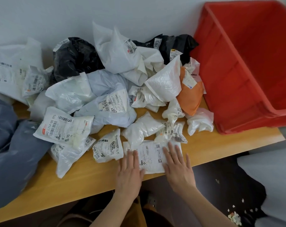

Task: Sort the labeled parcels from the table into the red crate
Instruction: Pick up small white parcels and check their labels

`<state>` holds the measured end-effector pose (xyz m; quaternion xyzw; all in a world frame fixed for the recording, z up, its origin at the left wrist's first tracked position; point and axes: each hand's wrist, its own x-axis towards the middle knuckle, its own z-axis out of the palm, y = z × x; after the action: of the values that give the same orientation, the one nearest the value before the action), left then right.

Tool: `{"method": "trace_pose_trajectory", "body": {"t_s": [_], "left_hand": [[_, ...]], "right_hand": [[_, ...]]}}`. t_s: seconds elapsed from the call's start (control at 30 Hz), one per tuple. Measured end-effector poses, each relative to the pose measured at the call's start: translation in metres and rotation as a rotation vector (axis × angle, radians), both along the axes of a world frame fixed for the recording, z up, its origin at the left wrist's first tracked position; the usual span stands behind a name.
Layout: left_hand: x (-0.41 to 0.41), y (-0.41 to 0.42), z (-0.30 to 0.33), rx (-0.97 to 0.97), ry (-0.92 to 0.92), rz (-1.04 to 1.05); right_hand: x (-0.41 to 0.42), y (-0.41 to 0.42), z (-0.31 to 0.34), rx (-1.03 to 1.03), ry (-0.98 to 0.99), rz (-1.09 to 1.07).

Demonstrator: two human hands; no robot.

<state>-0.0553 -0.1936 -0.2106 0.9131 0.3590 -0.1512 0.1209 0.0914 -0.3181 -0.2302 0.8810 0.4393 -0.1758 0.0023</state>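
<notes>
A flat white parcel (151,155) with a printed label lies near the table's front edge. My left hand (130,172) rests flat on its left side with straight fingers. My right hand (178,166) presses flat on its right side, fingers spread. A heap of several labeled parcels (112,99) in white, black, grey and orange covers the wooden table (73,185) behind it. The red crate (247,66) stands at the table's right end, tilted toward me, and no parcel shows inside it.
A white wall (73,15) backs the table. Large grey bags (13,153) fill the left end. An orange parcel (190,97) leans close to the crate's left wall. Dark floor with scattered scraps (234,215) lies below at right.
</notes>
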Motion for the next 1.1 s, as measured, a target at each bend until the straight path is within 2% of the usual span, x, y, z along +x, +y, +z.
{"method": "trace_pose_trajectory", "body": {"t_s": [0.13, 0.37, 0.47, 0.57, 0.7, 0.73, 0.83, 0.9, 1.0, 1.1], "left_hand": [[0.003, 0.009, 0.000, 0.023, -0.047, -0.013], [-0.017, 0.018, -0.023, -0.023, -0.086, -0.074], [-0.016, 0.022, -0.023, -0.083, -0.054, -0.071], [-0.016, 0.024, -0.017, -0.143, -0.026, -0.065], [-0.006, 0.034, -0.006, -0.201, 0.088, -0.062], [-0.002, 0.037, 0.000, -0.200, 0.096, -0.059], [0.008, 0.039, 0.017, -0.148, 0.006, -0.066], [0.007, 0.034, 0.024, -0.143, -0.077, -0.040], [0.006, 0.028, 0.033, -0.206, -0.239, 0.036], [0.007, 0.026, 0.040, -0.254, -0.315, 0.067]], "right_hand": [[0.008, -0.002, -0.004, 0.036, 0.002, 0.015], [0.001, -0.005, -0.003, 0.094, 0.108, -0.237], [0.004, -0.005, -0.003, 0.029, 0.139, -0.234], [0.005, -0.002, 0.008, 0.110, 0.152, -0.296], [0.006, 0.006, 0.013, 0.066, 0.103, -0.293], [0.007, 0.011, 0.016, 0.109, 0.092, -0.331], [0.007, 0.033, 0.029, 0.325, 0.046, -0.532], [0.010, 0.045, 0.034, 0.495, 0.113, -0.740], [0.026, 0.066, 0.046, 0.680, 0.456, -1.212], [0.051, 0.076, 0.056, 0.704, 0.786, -1.623]]}}
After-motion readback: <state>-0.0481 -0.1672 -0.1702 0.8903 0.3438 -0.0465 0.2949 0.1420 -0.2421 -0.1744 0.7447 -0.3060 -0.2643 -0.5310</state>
